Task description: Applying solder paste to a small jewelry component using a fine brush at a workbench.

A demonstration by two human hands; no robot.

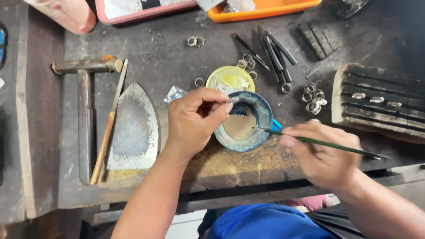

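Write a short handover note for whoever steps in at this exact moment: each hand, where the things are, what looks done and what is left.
Left hand: pinches a small ring over the blue bowl.
Right hand: holds a thin green brush, tip at the bowl's inner rim.
The bowl sits at the front of the workbench, a yellow lid just behind it. Loose rings lie to the right, by a grooved block with three pieces in its slots. Tweezers and files lie behind; hammer and flat iron plate on the left.
Done: cannot tell how many rings were treated.
Left: apparently the ring in hand and the loose ones.
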